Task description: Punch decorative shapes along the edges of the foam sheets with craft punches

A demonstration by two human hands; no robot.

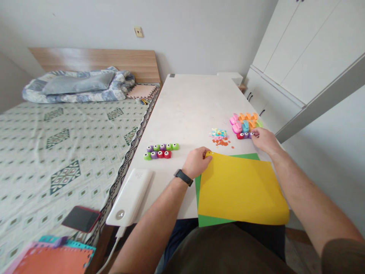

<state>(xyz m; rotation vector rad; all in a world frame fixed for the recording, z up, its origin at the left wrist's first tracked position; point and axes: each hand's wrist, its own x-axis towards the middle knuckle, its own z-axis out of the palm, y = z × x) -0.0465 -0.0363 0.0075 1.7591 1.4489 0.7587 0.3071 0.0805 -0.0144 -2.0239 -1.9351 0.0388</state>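
My left hand pinches the top left corner of a yellow sheet of paper, where a small punched hole shows. The yellow sheet lies over a green sheet, whose edges stick out at the top, left and bottom. Over on the right, the fingers of my right hand close on a small purple craft punch at the end of a short row. Beside it in that row are a red punch and another purple one. Larger pink, orange, blue and green punches stand just behind.
Cut paper shapes lie in a small pile left of the punches. Several green, purple and red punches form two rows at the left. A white power bank with a cable lies near the table's left edge, beside the bed.
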